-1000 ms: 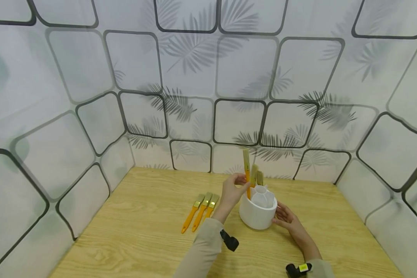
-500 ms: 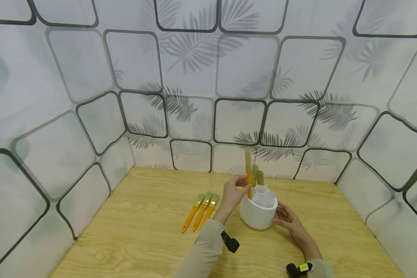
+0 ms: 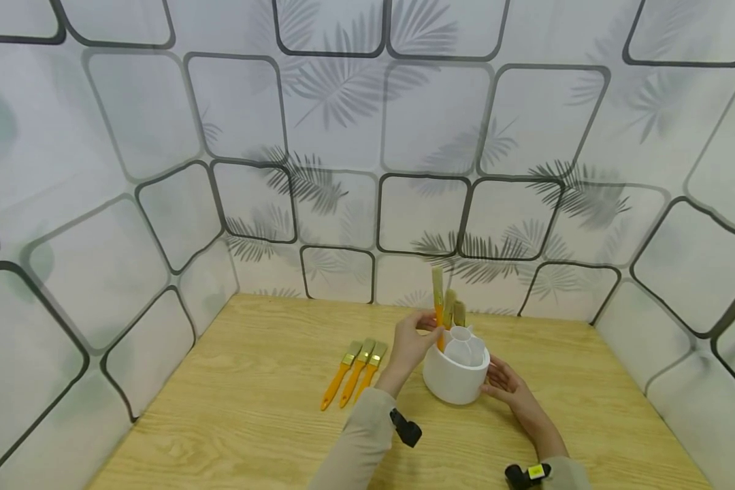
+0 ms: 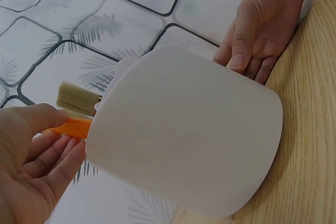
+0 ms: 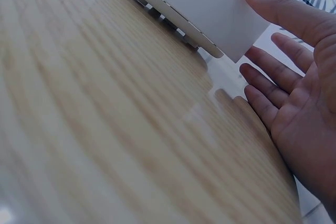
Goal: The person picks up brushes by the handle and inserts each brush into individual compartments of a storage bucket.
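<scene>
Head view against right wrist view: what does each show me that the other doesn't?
Only the head view: the left hand pinching a brush, at least two more brushes standing in the pot, and the pot's pale insert.

Only the right wrist view: the pot's base seen from low down, with small blocks under it.

Both: the pot, the right hand with its thumb at the pot's side, the table and the patterned wall.

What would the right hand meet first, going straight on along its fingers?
The white brush holder, likely at once: the right hand seems to touch its side, though depth is unclear.
</scene>
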Motion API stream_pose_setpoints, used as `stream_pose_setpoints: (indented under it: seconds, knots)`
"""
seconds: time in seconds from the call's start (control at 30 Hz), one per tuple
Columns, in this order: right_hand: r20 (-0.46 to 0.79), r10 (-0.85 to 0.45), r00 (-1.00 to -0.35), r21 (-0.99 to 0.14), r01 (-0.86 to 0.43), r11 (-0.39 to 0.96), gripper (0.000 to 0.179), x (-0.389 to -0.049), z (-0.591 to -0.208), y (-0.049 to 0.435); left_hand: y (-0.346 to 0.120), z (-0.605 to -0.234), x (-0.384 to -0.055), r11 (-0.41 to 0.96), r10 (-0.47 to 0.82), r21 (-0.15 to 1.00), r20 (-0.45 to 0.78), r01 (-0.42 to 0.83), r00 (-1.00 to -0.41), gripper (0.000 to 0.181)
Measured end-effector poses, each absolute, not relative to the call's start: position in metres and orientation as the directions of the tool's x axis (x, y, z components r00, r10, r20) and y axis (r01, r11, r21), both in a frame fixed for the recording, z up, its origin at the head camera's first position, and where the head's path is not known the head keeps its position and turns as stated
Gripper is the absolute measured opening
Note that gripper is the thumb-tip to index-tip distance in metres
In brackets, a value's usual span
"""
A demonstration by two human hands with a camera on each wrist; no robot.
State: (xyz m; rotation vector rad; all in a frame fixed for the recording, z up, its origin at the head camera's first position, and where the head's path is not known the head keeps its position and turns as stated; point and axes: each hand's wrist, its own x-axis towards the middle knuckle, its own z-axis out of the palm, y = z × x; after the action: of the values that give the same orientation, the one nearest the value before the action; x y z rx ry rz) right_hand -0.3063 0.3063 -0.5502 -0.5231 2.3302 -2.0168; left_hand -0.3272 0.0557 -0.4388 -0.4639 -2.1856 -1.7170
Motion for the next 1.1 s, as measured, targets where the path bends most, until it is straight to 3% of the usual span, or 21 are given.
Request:
stream_pose_setpoints:
  seconds: [0.43,1.1]
  knots:
    - [0.203,-0.258,-0.945,-0.965,-0.237,0.109,0.067,-0.308,-0.551,0.307,0.049,-0.440,-0.327,0.222,0.020,0.844,0.497,0.489,-0.867,0.019]
    - [0.195,-0.276,-0.941,-0.965,-0.235,0.118,0.067,-0.308,-0.551,0.307,0.043,-0.447,-0.328,0.244,0.021,0.854,0.468,0.459,-0.883,0.017]
